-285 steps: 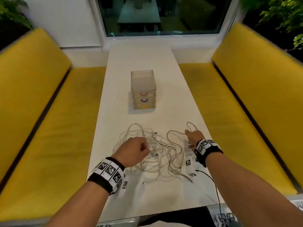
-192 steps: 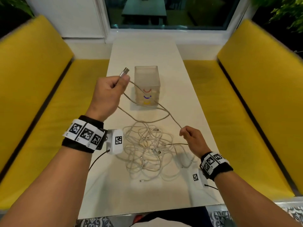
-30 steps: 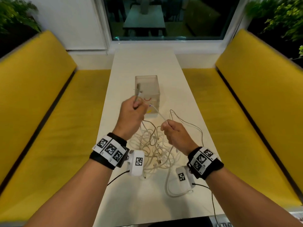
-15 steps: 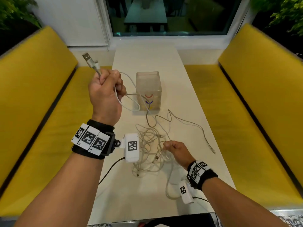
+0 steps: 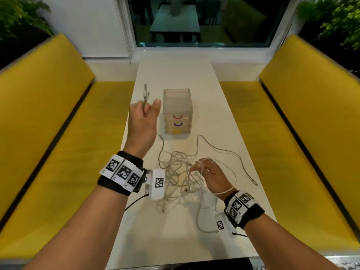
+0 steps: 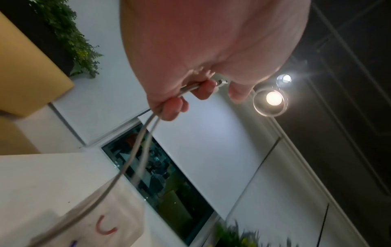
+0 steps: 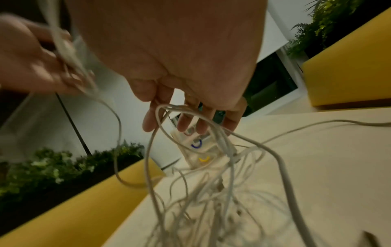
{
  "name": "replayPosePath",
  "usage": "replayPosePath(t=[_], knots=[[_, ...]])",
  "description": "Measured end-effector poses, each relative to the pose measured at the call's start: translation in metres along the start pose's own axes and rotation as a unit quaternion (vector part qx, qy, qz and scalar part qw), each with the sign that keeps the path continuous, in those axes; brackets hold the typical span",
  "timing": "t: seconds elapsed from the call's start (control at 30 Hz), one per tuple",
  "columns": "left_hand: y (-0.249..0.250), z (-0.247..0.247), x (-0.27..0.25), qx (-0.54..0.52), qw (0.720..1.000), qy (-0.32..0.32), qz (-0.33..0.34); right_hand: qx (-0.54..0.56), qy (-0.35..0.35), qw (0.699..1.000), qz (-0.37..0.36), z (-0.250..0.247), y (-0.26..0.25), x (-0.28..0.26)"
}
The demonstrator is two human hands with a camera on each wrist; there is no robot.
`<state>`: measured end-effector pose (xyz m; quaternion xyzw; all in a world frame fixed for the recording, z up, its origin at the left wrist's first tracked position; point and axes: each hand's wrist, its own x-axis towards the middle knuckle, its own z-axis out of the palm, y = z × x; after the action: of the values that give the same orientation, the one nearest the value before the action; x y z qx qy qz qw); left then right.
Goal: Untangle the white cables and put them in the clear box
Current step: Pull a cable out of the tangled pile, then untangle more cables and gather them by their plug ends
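The clear box (image 5: 178,109), with red, purple and yellow arcs on its front, stands mid-table. Just left of it my raised left hand (image 5: 146,108) grips a white cable whose USB plug (image 5: 145,93) sticks up. The left wrist view shows the left hand (image 6: 190,93) with fingers curled round that cable (image 6: 137,150). The tangle of white cables (image 5: 178,180) lies in front of the box. My right hand (image 5: 200,166) hovers over it. Its fingers (image 7: 190,122) are straight, with cable loops (image 7: 175,108) draped over them. One strand trails right to a plug (image 5: 253,181).
The narrow white table (image 5: 175,240) runs away from me to a window (image 5: 194,26). Yellow benches (image 5: 48,152) (image 5: 302,152) flank it on both sides. Each wrist carries a small white camera unit on a black lead, close to the tangle.
My left hand has swung down and right with its cable, from high on the left to beside the box. My right hand has lifted slightly and spread its fingers under the loops.
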<state>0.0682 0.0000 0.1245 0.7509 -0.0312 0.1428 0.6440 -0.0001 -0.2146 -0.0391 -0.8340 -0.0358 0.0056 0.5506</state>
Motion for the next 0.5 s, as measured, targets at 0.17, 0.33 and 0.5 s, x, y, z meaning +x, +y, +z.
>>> replayPosePath(t=[0.17,0.33,0.5], knots=[[-0.020,0.019,-0.023,0.058,0.995,-0.075,-0.007,0.032,-0.010,0.999,0.019,-0.005,-0.042,0.007],[-0.027,0.042,-0.050,0.097,0.961,-0.256,-0.037,-0.206,-0.063,0.974,-0.065,-0.005,-0.054,0.009],[-0.033,0.050,-0.052,0.135,0.951,-0.278,-0.032,-0.120,-0.071,0.990,-0.031,0.000,-0.059,0.009]])
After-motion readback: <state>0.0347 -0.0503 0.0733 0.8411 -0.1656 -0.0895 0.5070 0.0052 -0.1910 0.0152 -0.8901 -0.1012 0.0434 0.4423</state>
